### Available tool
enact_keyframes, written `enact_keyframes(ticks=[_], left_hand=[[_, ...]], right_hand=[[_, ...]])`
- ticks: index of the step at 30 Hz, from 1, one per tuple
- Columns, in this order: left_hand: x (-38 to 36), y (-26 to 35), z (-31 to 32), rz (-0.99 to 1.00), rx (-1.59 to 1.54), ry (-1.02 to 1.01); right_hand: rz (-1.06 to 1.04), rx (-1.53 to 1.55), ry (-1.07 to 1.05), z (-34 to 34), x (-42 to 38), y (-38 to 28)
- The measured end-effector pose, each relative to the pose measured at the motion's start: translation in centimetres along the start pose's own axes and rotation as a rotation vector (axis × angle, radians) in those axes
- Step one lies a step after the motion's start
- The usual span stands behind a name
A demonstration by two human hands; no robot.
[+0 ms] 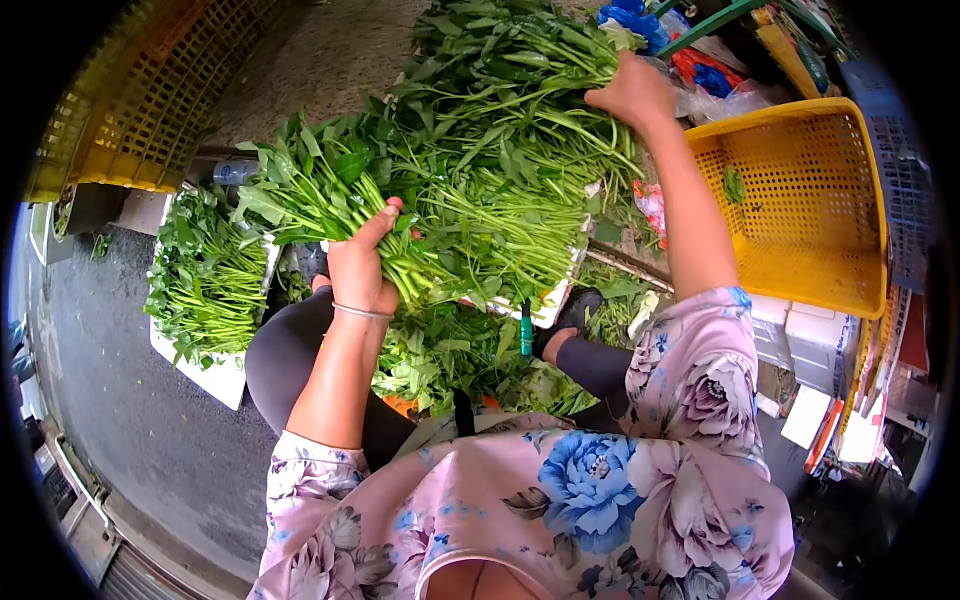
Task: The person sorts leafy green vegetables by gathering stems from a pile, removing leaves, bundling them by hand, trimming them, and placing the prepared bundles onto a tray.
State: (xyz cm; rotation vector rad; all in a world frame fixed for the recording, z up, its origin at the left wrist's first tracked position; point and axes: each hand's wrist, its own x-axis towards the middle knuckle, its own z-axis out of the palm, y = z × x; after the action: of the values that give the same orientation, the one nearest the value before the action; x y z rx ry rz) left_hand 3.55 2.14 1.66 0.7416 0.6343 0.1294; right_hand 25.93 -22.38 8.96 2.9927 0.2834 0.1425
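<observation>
My left hand (pixel 358 262) is wrapped round a bunch of leafy green stems (pixel 320 195), its leaves pointing up and left. At the upper right, my right hand (pixel 636 92) rests at the stem ends of the large heap of greens (pixel 500 130); its fingers are partly hidden, and what they hold cannot be made out. More stems (pixel 500 225) lie side by side below the heap, on a white board. Another pile of greens (pixel 215 275) sits on a white board (pixel 212 378) at the left. Loose leaves (pixel 440 355) lie between my legs.
A yellow crate (pixel 800 190) with one leaf inside stands at the right. Other yellow crates (pixel 150 90) are at the upper left. A green-capped object (pixel 526 330) stands near my knees. Plastic bags (pixel 705 70) lie at the upper right, and white boxes (pixel 820 345) below the crate.
</observation>
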Motion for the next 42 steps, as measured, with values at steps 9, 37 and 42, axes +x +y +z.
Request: enact_keyframes(ticks=[9,37,42], left_hand=[[0.7,-1.2,-1.5,0.007,0.085,0.004],[-7.6,-9.7,-6.0,-0.13,-0.02,0.078],[-6.4,-10.8,-5.6,0.029,0.06,0.05]], right_hand=[[0.269,0.3,-0.242,2.6,-13.6,-2.7],[0.189,0.612,0.1,5.8,-25.6,-7.0],[0.273,1.04,-0.033,7.8,-28.6,-8.3]])
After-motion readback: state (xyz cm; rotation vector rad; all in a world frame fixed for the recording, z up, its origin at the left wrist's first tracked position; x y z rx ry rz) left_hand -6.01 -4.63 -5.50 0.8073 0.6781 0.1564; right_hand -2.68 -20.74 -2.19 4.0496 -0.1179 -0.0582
